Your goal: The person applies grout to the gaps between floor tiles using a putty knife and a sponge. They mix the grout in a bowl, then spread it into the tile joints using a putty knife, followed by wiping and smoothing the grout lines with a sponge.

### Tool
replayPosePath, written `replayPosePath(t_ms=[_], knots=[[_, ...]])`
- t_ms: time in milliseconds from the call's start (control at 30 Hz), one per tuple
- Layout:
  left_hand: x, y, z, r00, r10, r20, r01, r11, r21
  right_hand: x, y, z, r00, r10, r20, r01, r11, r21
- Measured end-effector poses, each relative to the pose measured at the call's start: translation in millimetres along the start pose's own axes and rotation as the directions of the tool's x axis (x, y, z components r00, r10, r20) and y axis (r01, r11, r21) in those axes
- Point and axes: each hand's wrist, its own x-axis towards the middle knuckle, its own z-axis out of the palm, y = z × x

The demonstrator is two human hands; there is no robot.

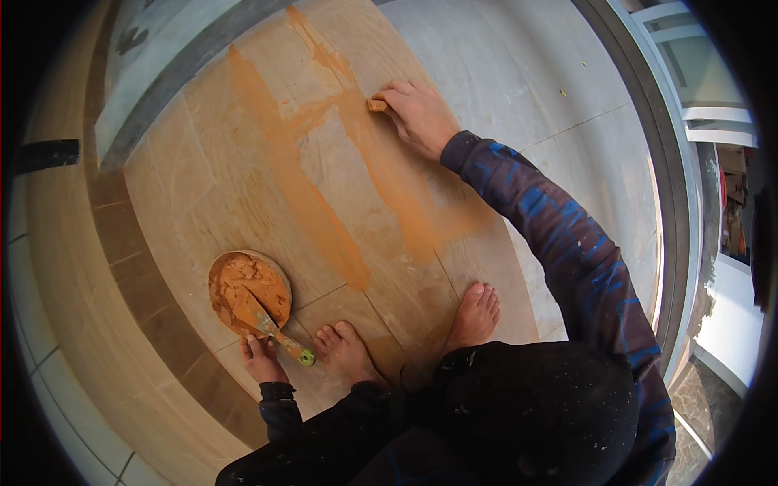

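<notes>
My right hand (417,117) reaches far forward over the wood-look tiles, its fingers closed on a small flat orange-brown spreader (376,105). Wet orange grout (312,206) lies smeared in two long bands along the tile joints, with a cross band between them. Low on the left, a round bowl (285,274) is partly filled with thick orange paste (243,283). A putty knife (271,326) with a green-tipped handle rests in it, the blade in the paste and the handle over the rim. My left hand (262,360) grips the bowl's near rim, its fingertips partly hidden.
My bare feet (344,352) stand on the tiles, just right of the bowl. A dark brown tile border (130,235) curves along the left. Grey floor tiles (559,113) lie to the right, bounded by a dark door track (677,243). Black tape (47,156) is at far left.
</notes>
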Motion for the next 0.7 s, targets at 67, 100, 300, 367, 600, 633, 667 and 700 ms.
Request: replayPosePath(t_ms=[67,100,300,367,600,633,667,700], knots=[[-0.5,-1.2,-5.6,1.000,0.012,0.027,-0.012,1.000,-0.010,33.1,7.6,20.3,0.997,0.004,0.073,-0.004,1.000,-0.008],[-2.6,-2.6,-7.4,0.997,0.021,0.070,-0.020,1.000,-0.013,39.9,4.7,28.1,0.989,0.023,0.144,-0.019,0.999,-0.030],[-1.3,-1.5,8.3,0.999,-0.012,-0.031,0.012,1.000,-0.007,-81.3,-59.0,10.1,0.974,-0.091,0.209,0.080,0.995,0.063],[-0.3,-0.6,1.9,0.999,-0.006,-0.036,0.006,1.000,-0.001,-122.1,-87.9,-5.8,0.937,-0.077,0.342,0.051,0.995,0.082],[-2.3,-1.2,-2.4,0.999,0.023,-0.049,-0.022,0.999,0.030,-131.2,-172.7,-10.9,0.810,0.069,0.583,-0.361,0.842,0.402],[-2.2,-0.6,-0.9,0.999,0.016,-0.027,-0.015,1.000,0.023,-112.4,-188.9,-5.7,0.825,0.078,0.560,-0.396,0.788,0.472],[-3.4,0.6,0.6,1.000,0.013,-0.002,-0.013,1.000,0.013,-93.6,-205.1,1.6,0.825,0.058,0.562,-0.382,0.790,0.480],[-9.3,4.5,8.9,1.000,0.014,-0.009,-0.014,1.000,-0.003,-73.5,-220.2,9.0,0.859,-0.099,0.502,-0.213,0.823,0.526]])
